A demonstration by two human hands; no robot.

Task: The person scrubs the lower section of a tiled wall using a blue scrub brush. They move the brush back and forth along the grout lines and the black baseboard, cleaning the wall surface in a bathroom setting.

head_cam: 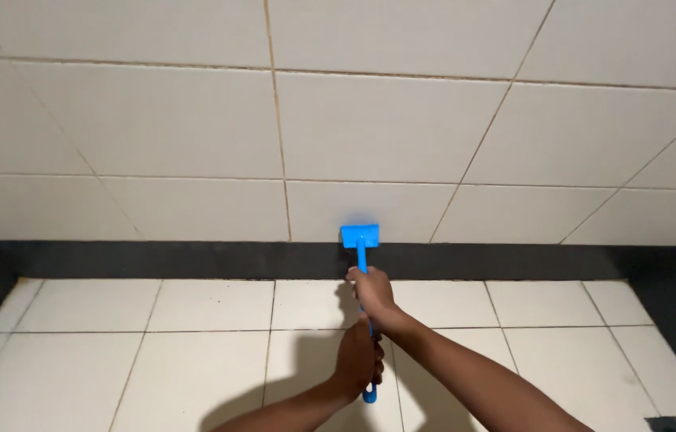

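A blue long-handled brush (pixel 360 235) has its flat head pressed against the white tiled wall (pixel 386 128), just above the dark baseboard strip (pixel 194 260). My right hand (pixel 371 293) grips the handle high up, close under the head. Lower on the same handle my left hand (pixel 358 358) is closed around it near its bottom end, which sticks out below the fingers. Both forearms reach in from the bottom edge of the view.
White floor tiles (pixel 210 352) with grey grout lines run up to the baseboard. Dark strips line the left and right sides of the floor. A small dark drain corner (pixel 668 423) shows at the bottom right.
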